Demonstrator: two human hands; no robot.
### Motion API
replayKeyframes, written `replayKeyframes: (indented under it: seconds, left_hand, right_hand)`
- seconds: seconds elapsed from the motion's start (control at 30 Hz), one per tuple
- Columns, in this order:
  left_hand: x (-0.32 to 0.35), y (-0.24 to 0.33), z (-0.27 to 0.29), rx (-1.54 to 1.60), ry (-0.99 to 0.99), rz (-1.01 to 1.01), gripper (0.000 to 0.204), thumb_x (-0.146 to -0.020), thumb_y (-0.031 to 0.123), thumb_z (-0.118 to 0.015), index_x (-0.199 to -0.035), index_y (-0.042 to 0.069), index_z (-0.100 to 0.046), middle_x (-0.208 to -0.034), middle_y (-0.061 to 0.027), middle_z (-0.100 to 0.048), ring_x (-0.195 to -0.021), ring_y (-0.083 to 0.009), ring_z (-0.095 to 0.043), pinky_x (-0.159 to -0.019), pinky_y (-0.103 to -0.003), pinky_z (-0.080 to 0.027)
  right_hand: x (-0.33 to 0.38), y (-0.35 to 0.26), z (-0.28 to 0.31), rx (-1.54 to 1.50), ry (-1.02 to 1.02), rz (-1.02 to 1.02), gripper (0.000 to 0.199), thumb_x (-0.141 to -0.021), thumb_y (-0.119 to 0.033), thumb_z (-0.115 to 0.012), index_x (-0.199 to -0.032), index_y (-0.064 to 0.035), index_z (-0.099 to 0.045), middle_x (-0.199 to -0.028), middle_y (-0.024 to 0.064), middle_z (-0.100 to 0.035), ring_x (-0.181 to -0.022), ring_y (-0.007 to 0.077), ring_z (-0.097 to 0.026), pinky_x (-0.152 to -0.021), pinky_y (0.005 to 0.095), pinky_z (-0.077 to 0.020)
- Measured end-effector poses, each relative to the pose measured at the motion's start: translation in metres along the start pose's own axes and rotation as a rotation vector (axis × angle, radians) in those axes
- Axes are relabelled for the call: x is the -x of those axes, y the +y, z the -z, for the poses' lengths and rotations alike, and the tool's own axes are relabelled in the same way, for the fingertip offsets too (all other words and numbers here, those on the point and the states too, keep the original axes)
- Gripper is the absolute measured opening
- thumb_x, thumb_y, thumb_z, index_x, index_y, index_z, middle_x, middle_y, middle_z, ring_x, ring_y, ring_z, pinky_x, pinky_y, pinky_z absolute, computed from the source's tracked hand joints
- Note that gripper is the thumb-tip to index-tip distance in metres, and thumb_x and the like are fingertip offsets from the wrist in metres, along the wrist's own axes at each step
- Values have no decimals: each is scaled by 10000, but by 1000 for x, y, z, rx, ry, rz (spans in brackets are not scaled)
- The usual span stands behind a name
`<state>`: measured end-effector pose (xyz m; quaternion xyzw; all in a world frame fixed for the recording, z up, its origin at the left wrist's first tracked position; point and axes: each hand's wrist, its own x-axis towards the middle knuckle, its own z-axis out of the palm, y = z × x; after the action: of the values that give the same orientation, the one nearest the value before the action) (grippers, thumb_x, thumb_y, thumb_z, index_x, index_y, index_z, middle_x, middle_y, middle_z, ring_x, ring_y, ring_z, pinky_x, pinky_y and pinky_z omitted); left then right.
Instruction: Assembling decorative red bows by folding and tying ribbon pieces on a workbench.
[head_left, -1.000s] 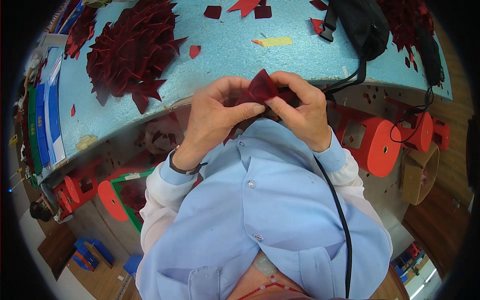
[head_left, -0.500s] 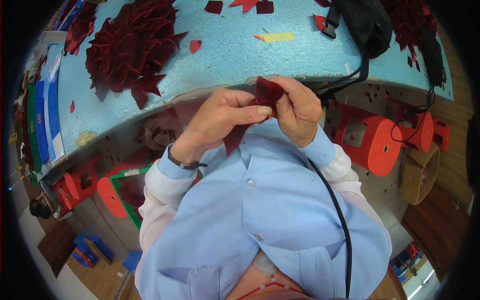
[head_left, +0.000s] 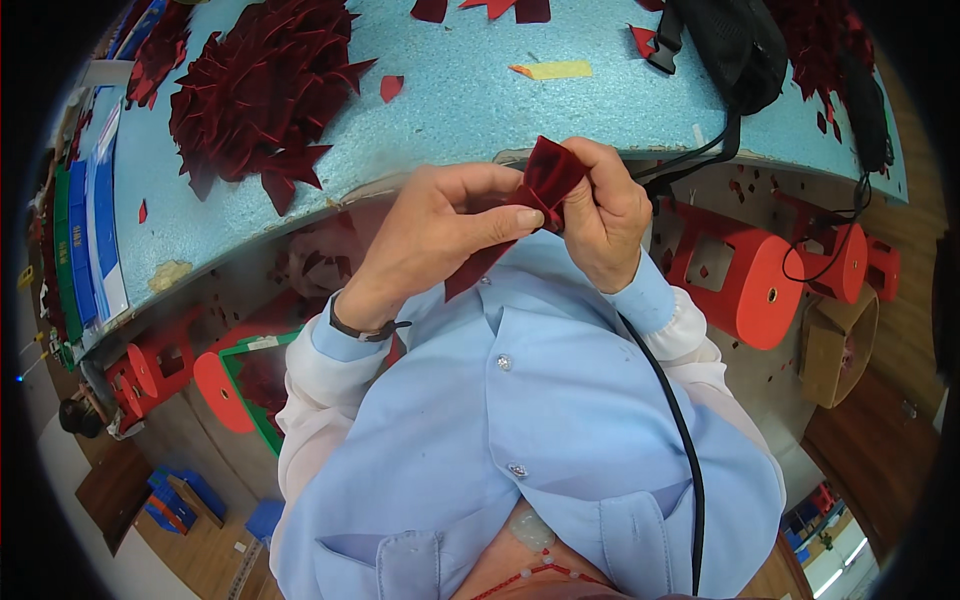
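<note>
Nearest is the person's light blue shirt (head_left: 420,440), and just beyond its upper buttons both hands meet around a dark red velvet bow (head_left: 553,180). The left grip (head_left: 430,225) is closed on it: the thumb presses along the near side at the gathered middle, with the index finger bent behind. The right grip (head_left: 610,225) pinches the bow's right edge between thumb and fingers. The wide upper end of the velvet stands up between the two grips, clear of the left thumb tip, while a pointed tail slants down and left from under the left hand, in front of the shirt. The bow is held in the air, its top overlapping the chipped near edge of the blue counter (head_left: 440,125) in this view. Farther over the counter lie a small red scrap (head_left: 391,88), a yellow strip (head_left: 560,70), a heap of dark red velvet pieces (head_left: 262,95) at left and a black bag (head_left: 730,55) at right.
</note>
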<state>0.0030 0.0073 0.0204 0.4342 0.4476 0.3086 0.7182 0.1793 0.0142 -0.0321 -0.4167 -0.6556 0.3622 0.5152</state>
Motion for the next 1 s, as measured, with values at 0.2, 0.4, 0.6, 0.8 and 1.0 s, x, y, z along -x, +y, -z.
replayKeyframes:
  seconds: [0.2,0.4,0.6,0.8,1.0]
  left_hand:
    - [0,-18,-5,-53,122,-112,254,-814,117,-680,-1020,-26,-643,-725,11,-611,-618,-28,-503,-535,-178,-382]
    - [-2,-10,5,-131,67,-93,265,-811,132,-686,-1015,-29,-638,-725,7,-609,-620,-30,-505,-531,-180,-380]
    - [-5,-7,10,148,207,-75,341,-815,145,-691,-1090,-24,-581,-898,-26,-622,-727,-53,-546,-608,-187,-421]
    - [1,-17,31,309,187,49,353,-834,74,-640,-1149,-29,-520,-1007,-71,-620,-840,-105,-598,-740,-221,-480]
    - [5,-18,13,279,147,-173,354,-838,-28,-589,-1176,-40,-485,-1044,-117,-631,-913,-136,-620,-813,-250,-505]
  right_hand:
    - [7,0,-6,-155,37,-168,172,-935,-105,-526,-1045,20,-564,-860,64,-633,-742,90,-590,-643,215,-484]
    - [-11,-3,5,-84,-176,-61,155,-900,-49,-533,-1028,26,-577,-862,77,-636,-724,104,-597,-630,218,-481]
    - [-11,3,11,79,-156,176,161,-853,-10,-568,-1008,28,-593,-853,91,-653,-741,134,-625,-648,246,-498]
    - [-11,6,11,185,-14,346,168,-851,-13,-581,-1014,26,-596,-844,98,-661,-729,151,-637,-643,257,-506]
    - [-11,6,11,210,39,336,161,-873,-26,-570,-1023,28,-596,-841,96,-660,-709,143,-634,-623,246,-506]
